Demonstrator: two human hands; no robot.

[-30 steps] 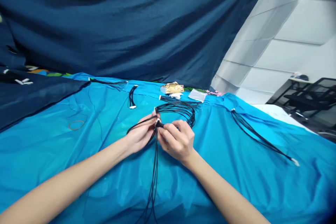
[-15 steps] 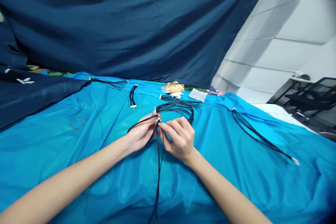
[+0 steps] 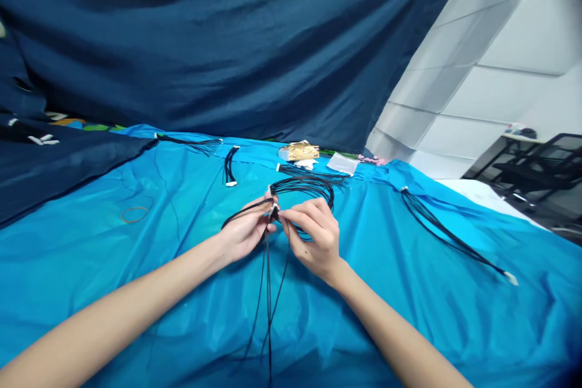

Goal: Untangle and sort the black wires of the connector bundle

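Near the middle, my left hand (image 3: 245, 231) is closed round a black wire harness (image 3: 309, 184) by its white connectors. One white connector (image 3: 274, 209) shows between the fingertips of both hands. My right hand (image 3: 313, 235) pinches a thin black wire (image 3: 286, 267) just right of that connector. Several loose black wires hang from the hands toward the front edge. The rest of the harness curves in a loop behind my right hand, which hides part of it.
Other black harnesses lie on the blue cloth (image 3: 182, 327): a short one (image 3: 228, 167), a long one (image 3: 448, 233) at right, and more at the back. A gold packet (image 3: 299, 151), a clear bag (image 3: 342, 163) and a rubber band (image 3: 134, 214) lie there too.
My right hand has shifted slightly right, away from the connector, with the wire between its fingertips. The hanging wires have spread apart. My left hand has barely moved.
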